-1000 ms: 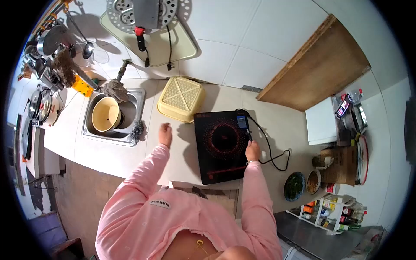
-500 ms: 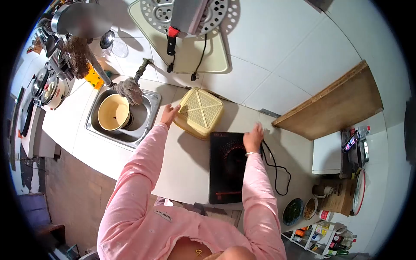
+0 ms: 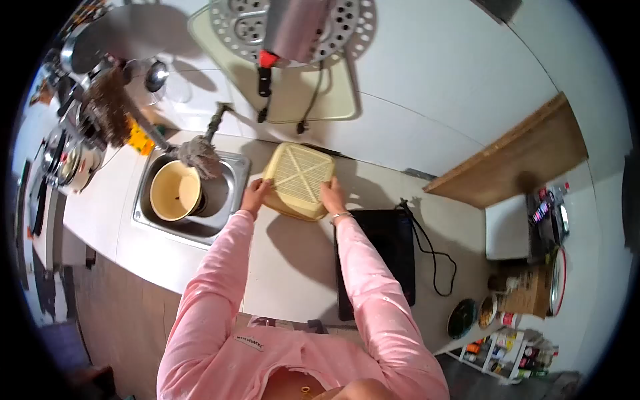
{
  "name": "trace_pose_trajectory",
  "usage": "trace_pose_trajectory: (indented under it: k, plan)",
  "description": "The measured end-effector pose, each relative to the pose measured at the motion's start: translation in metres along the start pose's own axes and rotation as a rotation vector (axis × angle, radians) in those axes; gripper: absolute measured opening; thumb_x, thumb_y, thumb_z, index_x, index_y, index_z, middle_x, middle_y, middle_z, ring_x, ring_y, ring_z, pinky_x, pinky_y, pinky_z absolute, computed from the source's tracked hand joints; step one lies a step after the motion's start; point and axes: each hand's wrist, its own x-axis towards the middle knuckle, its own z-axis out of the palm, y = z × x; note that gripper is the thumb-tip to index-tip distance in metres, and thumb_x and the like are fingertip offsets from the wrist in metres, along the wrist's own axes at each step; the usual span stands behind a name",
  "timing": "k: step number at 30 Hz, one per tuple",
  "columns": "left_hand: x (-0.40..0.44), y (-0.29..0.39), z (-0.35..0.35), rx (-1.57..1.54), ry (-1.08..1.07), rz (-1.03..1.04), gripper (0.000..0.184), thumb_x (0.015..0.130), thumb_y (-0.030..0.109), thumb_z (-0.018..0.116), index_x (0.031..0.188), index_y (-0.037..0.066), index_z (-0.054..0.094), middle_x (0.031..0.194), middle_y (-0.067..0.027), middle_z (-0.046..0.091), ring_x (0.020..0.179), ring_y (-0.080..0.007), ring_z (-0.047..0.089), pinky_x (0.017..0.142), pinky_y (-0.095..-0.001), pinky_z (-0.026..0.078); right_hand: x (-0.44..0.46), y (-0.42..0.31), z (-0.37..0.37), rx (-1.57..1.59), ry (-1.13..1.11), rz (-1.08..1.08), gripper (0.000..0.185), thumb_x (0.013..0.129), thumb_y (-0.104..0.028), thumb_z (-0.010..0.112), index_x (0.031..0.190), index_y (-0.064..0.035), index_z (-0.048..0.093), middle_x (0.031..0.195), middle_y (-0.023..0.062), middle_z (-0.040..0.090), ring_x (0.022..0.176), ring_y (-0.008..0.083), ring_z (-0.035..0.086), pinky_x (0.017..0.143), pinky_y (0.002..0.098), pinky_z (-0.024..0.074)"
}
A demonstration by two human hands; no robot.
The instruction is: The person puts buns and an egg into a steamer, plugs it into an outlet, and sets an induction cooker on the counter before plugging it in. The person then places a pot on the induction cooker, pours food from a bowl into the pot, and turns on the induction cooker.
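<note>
A pale yellow plastic basket (image 3: pixel 300 177) with rounded corners and a grid face crossed by an X is between my hands at the back of the counter. My left hand (image 3: pixel 255 195) grips its left side. On the opposite side, my right hand (image 3: pixel 333 195) has its fingers closed on the edge. The fingertips of both hands are partly hidden by the rim. To the right, under my right forearm, lies a black induction cooktop (image 3: pixel 393 247) with its cord (image 3: pixel 433 253) loose beside it.
A steel sink (image 3: pixel 230 193) at left holds a cream pot (image 3: pixel 175 190), with a grey cloth-wrapped faucet (image 3: pixel 200 157) above. A cleaver (image 3: pixel 293 30) hangs on the wall. A wooden board (image 3: pixel 513 153) leans at right, near bowls (image 3: pixel 462 318) and a bottle rack (image 3: pixel 500 353).
My right hand has moved left from the cooktop's far edge to the basket's right side and taken hold of it. My left hand stays on the basket. The view has shifted slightly.
</note>
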Motion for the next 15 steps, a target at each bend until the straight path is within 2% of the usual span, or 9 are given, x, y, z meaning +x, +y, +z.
trace_pose_trajectory:
  k: [1, 3, 6, 7, 9, 11, 12, 13, 15]
  plan:
    - [-0.007, 0.009, -0.003, -0.008, -0.002, 0.04, 0.045, 0.087, 0.031, 0.057, 0.113, -0.005, 0.054, 0.101, -0.0111, 0.061, 0.091, -0.0168, 0.057, 0.08, -0.0275, 0.044, 0.007, 0.01, 0.008, 0.018, -0.043, 0.023, 0.04, 0.081, -0.029, 0.051, 0.111, -0.0024, 0.048, 0.101, 0.0239, 0.06, 0.094, 0.0409, 0.057, 0.081, 0.0455, 0.0435]
    - [0.018, -0.028, -0.017, -0.016, -0.003, 0.05, 0.042, 0.087, 0.029, 0.056, 0.112, -0.005, 0.055, 0.101, -0.0094, 0.061, 0.09, -0.015, 0.057, 0.078, -0.0261, 0.044, -0.006, -0.015, 0.004, -0.045, -0.03, 0.052, 0.037, 0.082, -0.026, 0.05, 0.109, -0.0022, 0.048, 0.101, 0.0249, 0.059, 0.094, 0.0406, 0.057, 0.081, 0.0463, 0.0435]
    - [0.001, -0.005, -0.017, 0.112, 0.085, 0.085, 0.039, 0.09, 0.031, 0.052, 0.109, -0.003, 0.058, 0.096, -0.0071, 0.061, 0.085, -0.0128, 0.055, 0.074, -0.0259, 0.043, 0.001, -0.004, 0.025, -0.011, -0.022, 0.032, 0.045, 0.082, -0.026, 0.05, 0.121, -0.0034, 0.043, 0.104, 0.0254, 0.058, 0.097, 0.0414, 0.056, 0.083, 0.0456, 0.0433]
    - [0.007, -0.012, -0.025, 0.091, -0.02, 0.073, 0.04, 0.091, 0.031, 0.049, 0.11, -0.003, 0.056, 0.096, -0.0066, 0.061, 0.086, -0.0129, 0.054, 0.076, -0.026, 0.042, 0.0, -0.003, 0.029, -0.01, 0.001, 0.021, 0.048, 0.083, -0.026, 0.049, 0.125, -0.0037, 0.041, 0.105, 0.0255, 0.058, 0.098, 0.0418, 0.055, 0.084, 0.0454, 0.0433]
    - [0.015, -0.028, -0.033, 0.112, 0.014, 0.115, 0.04, 0.091, 0.03, 0.047, 0.111, -0.004, 0.055, 0.097, -0.0073, 0.06, 0.088, -0.0133, 0.053, 0.079, -0.0255, 0.041, -0.002, -0.008, 0.021, 0.063, -0.132, 0.042, 0.054, 0.083, -0.028, 0.05, 0.129, -0.0007, 0.037, 0.12, 0.0259, 0.048, 0.111, 0.0389, 0.047, 0.093, 0.0422, 0.0382]
    - [0.0, -0.021, -0.032, 0.075, 0.029, 0.141, 0.04, 0.092, 0.029, 0.045, 0.113, -0.004, 0.054, 0.1, -0.0093, 0.06, 0.092, -0.0162, 0.053, 0.082, -0.0266, 0.04, -0.014, -0.016, 0.006, 0.128, -0.185, 0.009, 0.058, 0.084, -0.029, 0.05, 0.131, 0.0013, 0.034, 0.129, 0.0255, 0.042, 0.12, 0.0366, 0.041, 0.099, 0.04, 0.0343]
    - [-0.009, -0.017, -0.032, 0.136, 0.078, 0.163, 0.041, 0.093, 0.028, 0.044, 0.117, -0.005, 0.051, 0.108, -0.0134, 0.057, 0.098, -0.0193, 0.052, 0.087, -0.0278, 0.039, -0.022, -0.017, -0.002, 0.153, -0.17, -0.035, 0.058, 0.084, -0.029, 0.05, 0.131, 0.0017, 0.034, 0.131, 0.0248, 0.04, 0.122, 0.0357, 0.039, 0.1, 0.0395, 0.0329]
    - [-0.022, -0.009, -0.034, 0.092, 0.032, 0.186, 0.049, 0.093, 0.033, 0.046, 0.123, -0.005, 0.045, 0.117, -0.0141, 0.053, 0.108, -0.0195, 0.048, 0.093, -0.0279, 0.036, -0.028, -0.014, -0.008, 0.176, -0.156, -0.08, 0.058, 0.084, -0.029, 0.051, 0.131, 0.0022, 0.034, 0.132, 0.024, 0.039, 0.124, 0.0348, 0.037, 0.101, 0.0389, 0.0316]
    - [-0.064, 0.022, -0.018, 0.208, 0.206, 0.224, 0.041, 0.094, 0.023, 0.044, 0.126, -0.003, 0.04, 0.124, -0.0154, 0.047, 0.113, -0.023, 0.047, 0.096, -0.0299, 0.035, -0.042, 0.009, -0.026, 0.107, -0.021, -0.254, 0.049, 0.085, -0.021, 0.051, 0.126, 0.0035, 0.04, 0.131, 0.0224, 0.041, 0.123, 0.0341, 0.037, 0.102, 0.0383, 0.0312]
